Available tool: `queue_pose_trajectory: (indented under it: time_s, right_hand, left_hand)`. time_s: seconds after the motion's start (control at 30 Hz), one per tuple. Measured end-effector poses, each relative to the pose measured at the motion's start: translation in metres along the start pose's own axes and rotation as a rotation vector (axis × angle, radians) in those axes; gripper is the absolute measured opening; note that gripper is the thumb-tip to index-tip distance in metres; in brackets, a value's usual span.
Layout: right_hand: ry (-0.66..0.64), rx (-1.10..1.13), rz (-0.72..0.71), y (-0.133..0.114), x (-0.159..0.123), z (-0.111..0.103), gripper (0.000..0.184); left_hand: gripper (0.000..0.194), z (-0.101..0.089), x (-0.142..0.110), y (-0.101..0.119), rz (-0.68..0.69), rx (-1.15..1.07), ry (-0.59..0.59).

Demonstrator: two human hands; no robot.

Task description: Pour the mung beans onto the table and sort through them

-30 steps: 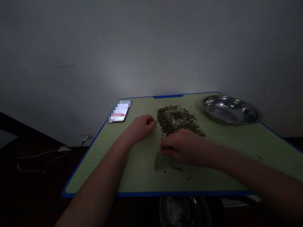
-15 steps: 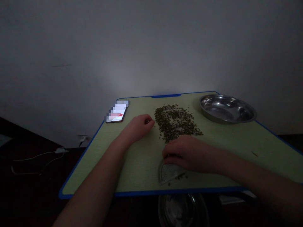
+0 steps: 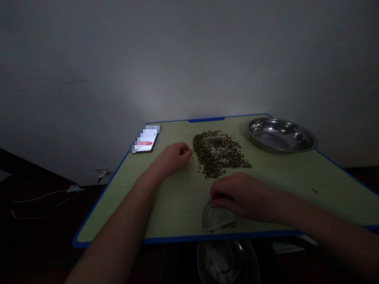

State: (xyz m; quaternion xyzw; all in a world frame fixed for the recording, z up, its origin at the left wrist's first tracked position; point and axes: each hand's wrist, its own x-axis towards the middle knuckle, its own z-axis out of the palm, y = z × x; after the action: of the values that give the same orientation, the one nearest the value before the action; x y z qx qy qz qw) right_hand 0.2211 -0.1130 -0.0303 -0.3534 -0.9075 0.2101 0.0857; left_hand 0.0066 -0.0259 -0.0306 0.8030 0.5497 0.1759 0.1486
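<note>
My right hand [image 3: 237, 195] is closed on a clear half-round protractor [image 3: 217, 217], its straight edge close to the near table edge. Several loose grains [image 3: 228, 226] lie along that edge. Beyond this hand spreads a patch of small dark greenish grains [image 3: 211, 157], with paler spots among them. At the patch's left side my left hand [image 3: 177, 156] rests on the table, fingers curled in and thumb against them. What those fingers hold, if anything, cannot be made out.
The pale green table [image 3: 166, 213] has a blue rim. A steel basin [image 3: 281, 136] stands at the back right, a lit phone [image 3: 145, 140] at the back left. Below the near edge is a shiny round bowl [image 3: 227, 262]. A thin brown sliver [image 3: 314, 190] lies on the right.
My right hand has shifted slightly right and nearer to me with the protractor, away from the patch of grains. My left hand has stayed in place.
</note>
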Motion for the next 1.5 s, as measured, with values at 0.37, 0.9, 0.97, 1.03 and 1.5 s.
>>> queue_pose_trajectory:
  time_s: [0.37, 0.9, 0.97, 1.03, 1.5]
  right_hand:
    - [0.028, -0.003, 0.021, 0.002, -0.007, 0.004, 0.011]
    - [0.013, 0.023, 0.058, 0.004, -0.013, 0.006, 0.013]
    - [0.013, 0.026, 0.062, 0.004, -0.014, 0.006, 0.013]
    - [0.007, 0.031, 0.07, 0.003, -0.014, 0.006, 0.013]
    - [0.03, 0.083, 0.084, 0.007, -0.021, 0.01, 0.015]
  left_hand:
    - [0.025, 0.001, 0.0, -0.001, -0.011, 0.006, -0.008]
    - [0.026, 0.0, 0.0, 0.0, 0.003, 0.008, -0.006]
    - [0.025, 0.0, 0.001, 0.0, 0.004, 0.009, -0.01]
    - [0.025, 0.0, 0.001, 0.0, 0.001, 0.011, -0.007]
    - [0.025, 0.0, 0.0, 0.001, -0.014, -0.005, -0.016]
